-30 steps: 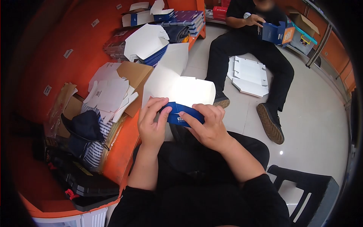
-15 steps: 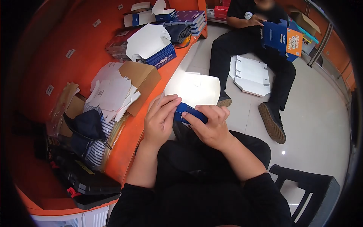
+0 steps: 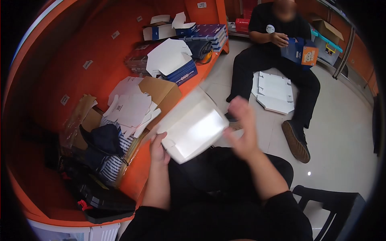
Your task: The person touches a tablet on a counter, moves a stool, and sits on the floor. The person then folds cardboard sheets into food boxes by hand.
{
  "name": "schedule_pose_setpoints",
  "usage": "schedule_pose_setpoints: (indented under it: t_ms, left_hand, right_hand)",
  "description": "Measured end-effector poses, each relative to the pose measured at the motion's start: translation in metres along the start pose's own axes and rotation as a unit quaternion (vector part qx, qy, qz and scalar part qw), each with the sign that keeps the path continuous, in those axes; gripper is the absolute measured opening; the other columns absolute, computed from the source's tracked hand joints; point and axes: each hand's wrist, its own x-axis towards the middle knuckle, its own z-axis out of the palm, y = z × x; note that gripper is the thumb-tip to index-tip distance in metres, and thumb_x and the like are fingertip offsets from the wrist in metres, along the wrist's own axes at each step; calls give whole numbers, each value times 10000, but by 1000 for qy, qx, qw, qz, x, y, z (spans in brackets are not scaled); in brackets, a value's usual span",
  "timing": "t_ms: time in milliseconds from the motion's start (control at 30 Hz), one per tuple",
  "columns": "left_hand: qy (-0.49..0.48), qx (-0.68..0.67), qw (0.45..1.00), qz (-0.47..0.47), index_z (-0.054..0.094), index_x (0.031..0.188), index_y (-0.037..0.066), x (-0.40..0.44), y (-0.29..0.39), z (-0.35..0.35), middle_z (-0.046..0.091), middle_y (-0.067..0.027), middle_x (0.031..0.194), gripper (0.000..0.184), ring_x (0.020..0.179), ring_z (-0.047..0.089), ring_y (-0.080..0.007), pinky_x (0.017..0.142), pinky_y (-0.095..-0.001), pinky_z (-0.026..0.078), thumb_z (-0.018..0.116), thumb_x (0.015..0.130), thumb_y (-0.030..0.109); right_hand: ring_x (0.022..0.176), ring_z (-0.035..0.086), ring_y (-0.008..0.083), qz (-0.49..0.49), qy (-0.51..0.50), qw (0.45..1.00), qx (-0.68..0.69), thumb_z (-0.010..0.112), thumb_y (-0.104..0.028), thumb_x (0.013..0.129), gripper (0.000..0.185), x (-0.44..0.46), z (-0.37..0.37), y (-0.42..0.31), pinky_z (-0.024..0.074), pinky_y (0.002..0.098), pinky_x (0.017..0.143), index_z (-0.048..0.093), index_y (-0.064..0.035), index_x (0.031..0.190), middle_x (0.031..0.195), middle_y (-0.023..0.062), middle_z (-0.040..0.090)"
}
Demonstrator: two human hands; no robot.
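Observation:
A partly folded cardboard box with its white inside facing up lies over my lap, tilted. My left hand grips its lower left edge, thumb on top. To the right of the box, my right hand is raised with its fingers apart, blurred by motion, and holds nothing. Its fingertips are close to the box's right edge; whether they touch it cannot be made out.
White cardboard pieces, a brown carton, blue boxes and a black case lie on the orange bench at left. A seated person holds a blue and orange box. Flat white cardboard lies on the floor.
The box has turned so that its white inside shows and its blue side is out of sight. My right hand has let go and opened. The view has shifted slightly.

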Motion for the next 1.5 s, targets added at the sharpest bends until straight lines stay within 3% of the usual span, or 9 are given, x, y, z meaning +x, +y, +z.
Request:
schedule_pose_setpoints:
  t_ms: [100,167,400,567,767,833,1000,1133,1500]
  left_hand:
    - [-171,168,956,169,544,874,48,-1,-13,-24,449,-131,1210,153,1136,423,-248,979,-365,317,579,796,174]
    - [-260,303,882,249,559,838,51,-8,4,-26,443,-159,1208,165,1139,419,-257,982,-359,301,592,795,207]
    - [-258,320,822,394,577,868,46,-51,37,12,476,-182,1095,171,1050,481,-287,899,-348,387,629,778,181]
    - [67,174,979,85,434,1190,-69,-40,-4,28,495,-138,1189,447,1097,468,-212,918,-314,367,563,871,216]
    - [94,138,983,80,452,1169,-79,-26,2,18,542,-144,1126,388,991,541,-196,851,-313,428,534,886,175]
    - [24,222,970,94,493,1130,-63,-26,-4,16,582,-127,1066,382,952,559,-186,824,-304,435,590,847,174]
    - [-46,347,934,70,533,1087,-40,-35,-21,29,604,-114,1015,370,935,556,-159,815,-281,427,647,794,155]
    - [-33,255,966,32,545,1054,-40,-42,-26,37,592,-103,1020,309,920,556,-155,818,-270,428,620,812,137]
    - [-21,152,984,-93,233,1283,60,-60,-31,3,450,-154,1191,460,1107,457,-217,912,-330,388,462,913,208]
  right_hand:
    - [1210,352,255,272,-159,854,414,642,-151,730,711,-24,10,34,305,360,993,294,-35,1339,1291,151,385]
    - [1221,351,272,37,-250,909,331,574,-139,811,372,-23,19,20,327,355,981,529,-29,1164,1285,182,369]
    - [1097,462,251,-86,-176,921,338,592,-98,798,143,-26,23,14,363,352,933,640,-40,919,1192,176,466]
    - [1093,454,207,507,26,760,406,546,-208,870,457,-29,43,-2,365,318,920,401,29,1232,1183,141,473]
    - [1253,277,268,25,149,988,-29,713,-225,690,716,-7,9,-15,295,402,994,357,-58,1289,1289,139,353]
    - [1245,320,286,-173,-92,953,-229,727,-348,660,694,-7,6,-33,251,417,1015,455,-69,1234,1336,160,340]
    - [1105,509,208,-30,-300,925,-229,642,-183,714,479,-33,28,5,402,373,895,526,-130,1176,1230,95,510]
    - [858,631,185,-203,-126,927,-291,585,-150,733,263,-17,33,-12,481,313,752,609,-87,988,945,52,654]
    - [1094,482,289,-90,-220,950,-201,686,-282,710,479,-10,1,-40,386,416,907,549,-72,1119,1199,155,493]
